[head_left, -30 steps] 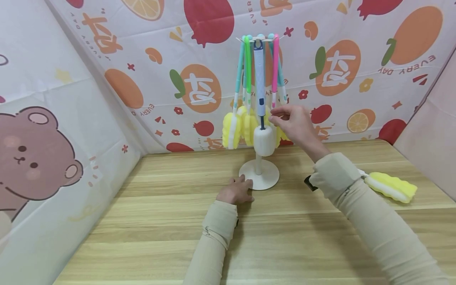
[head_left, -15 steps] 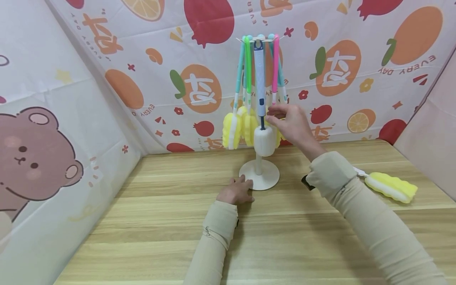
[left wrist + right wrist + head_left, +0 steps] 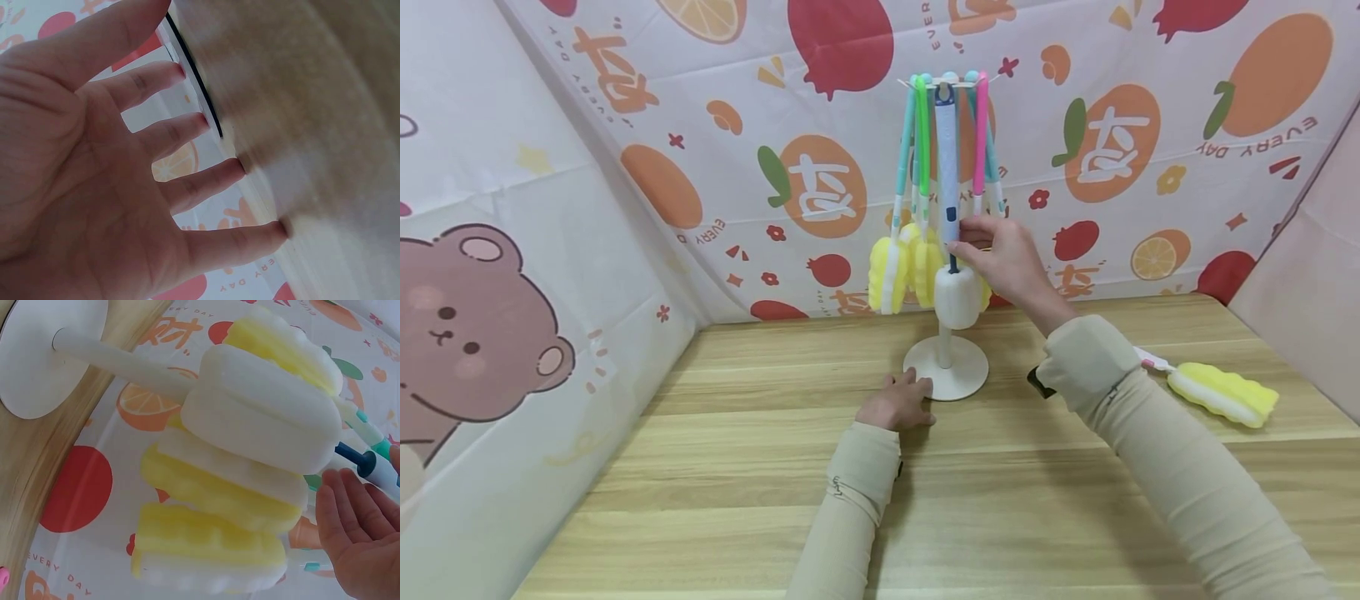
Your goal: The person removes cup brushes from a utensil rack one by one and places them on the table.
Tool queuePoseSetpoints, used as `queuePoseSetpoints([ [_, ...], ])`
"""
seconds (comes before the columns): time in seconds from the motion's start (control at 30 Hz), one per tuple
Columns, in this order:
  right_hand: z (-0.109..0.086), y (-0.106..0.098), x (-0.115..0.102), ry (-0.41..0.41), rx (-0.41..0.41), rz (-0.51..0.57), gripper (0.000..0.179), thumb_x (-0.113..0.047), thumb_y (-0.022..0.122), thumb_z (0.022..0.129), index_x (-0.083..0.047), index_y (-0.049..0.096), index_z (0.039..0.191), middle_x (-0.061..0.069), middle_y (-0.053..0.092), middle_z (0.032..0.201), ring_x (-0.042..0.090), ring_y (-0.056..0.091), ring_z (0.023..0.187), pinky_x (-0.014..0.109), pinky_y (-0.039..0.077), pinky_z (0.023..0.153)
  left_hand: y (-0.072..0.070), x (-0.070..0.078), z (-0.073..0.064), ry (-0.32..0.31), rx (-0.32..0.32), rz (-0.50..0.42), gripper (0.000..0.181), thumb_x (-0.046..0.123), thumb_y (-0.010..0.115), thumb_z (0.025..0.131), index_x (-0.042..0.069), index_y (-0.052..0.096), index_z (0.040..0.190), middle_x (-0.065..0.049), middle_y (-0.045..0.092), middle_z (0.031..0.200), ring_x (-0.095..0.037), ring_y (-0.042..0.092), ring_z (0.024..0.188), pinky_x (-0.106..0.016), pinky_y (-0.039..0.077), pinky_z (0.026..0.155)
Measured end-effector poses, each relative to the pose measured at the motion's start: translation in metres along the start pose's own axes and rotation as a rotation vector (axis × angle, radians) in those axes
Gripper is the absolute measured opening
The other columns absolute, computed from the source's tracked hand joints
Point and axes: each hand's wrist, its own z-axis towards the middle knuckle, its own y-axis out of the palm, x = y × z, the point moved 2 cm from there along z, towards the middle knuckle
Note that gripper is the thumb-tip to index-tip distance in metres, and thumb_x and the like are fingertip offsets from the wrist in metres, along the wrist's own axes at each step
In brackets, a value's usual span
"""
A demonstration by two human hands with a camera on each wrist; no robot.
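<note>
A white stand holds several hanging sponge bottle brushes, and its round base rests on the wooden table. Foremost hangs a brush with a pale blue handle and a white sponge head. My right hand is at the lower end of this handle. Its thumb overlaps the handle in the head view, while the fingers look fairly straight beside it; firm contact is unclear. Low down, my left hand has its fingers spread, with tips at the base's edge and on the table.
Yellow-and-white sponge heads hang around the stand on teal, green and pink handles. Another yellow-and-white sponge brush lies on the table at right, its handle partly behind my right sleeve. Fruit-printed cloth covers the back.
My right hand has moved left, from beside the pink-handled brush to the lower end of the pale blue handle. My left hand and the hanging brushes look unmoved.
</note>
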Motion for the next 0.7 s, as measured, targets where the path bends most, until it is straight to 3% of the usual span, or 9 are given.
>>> queuePoseSetpoints([
  [0.3,0.0017,0.0022,-0.0054,0.028,0.01,0.024,0.042,-0.008,0.068,0.098,0.005,0.057,0.136,0.024,0.066,0.123,0.036,0.064,0.109,0.043,0.05,0.099,0.0004,-0.0001,0.0003,0.006,0.002,0.004,0.033,0.026,0.074,0.094,0.012,0.061,0.121,-0.015,0.042,0.151,-0.039,0.043,0.121,-0.053,0.047,0.093],
  [0.7,0.0016,0.0039,-0.0094,0.018,-0.009,0.007,0.031,-0.01,0.068,0.098,0.007,0.065,0.125,0.021,0.067,0.109,0.031,0.061,0.093,0.035,0.053,0.086,-0.0001,-0.0008,0.0009,-0.007,-0.001,-0.008,0.038,0.026,0.073,0.095,0.013,0.06,0.128,-0.016,0.037,0.158,-0.041,0.04,0.13,-0.055,0.047,0.094],
])
